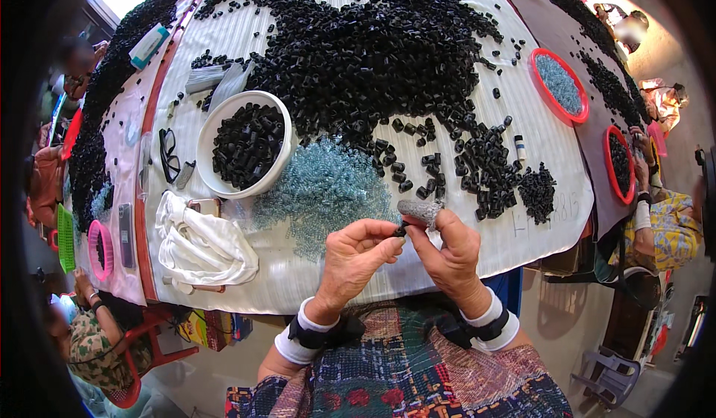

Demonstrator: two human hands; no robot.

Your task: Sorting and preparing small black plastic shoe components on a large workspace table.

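Observation:
My left hand (358,258) pinches a small black part (400,230) between thumb and fingertips, above the table's near edge. Close beside it, my right hand (450,250) is closed around a short grey speckled, rounded object (421,211) whose kind I cannot make out. The fingertips of both hands nearly meet at the black part. Just beyond my left hand spreads a heap of small clear bluish pieces (328,183). A white bowl (204,149) of black parts stands left of that heap. Loose black cylindrical parts (488,164) lie beyond my right hand.
A large pile of black parts (373,60) covers the far table. At left lie a white cloth (205,243), eyeglasses (170,155) and a phone (126,235). A red-rimmed basket (581,117) sits at right. Other people work at both sides, one in a yellow patterned garment (667,228).

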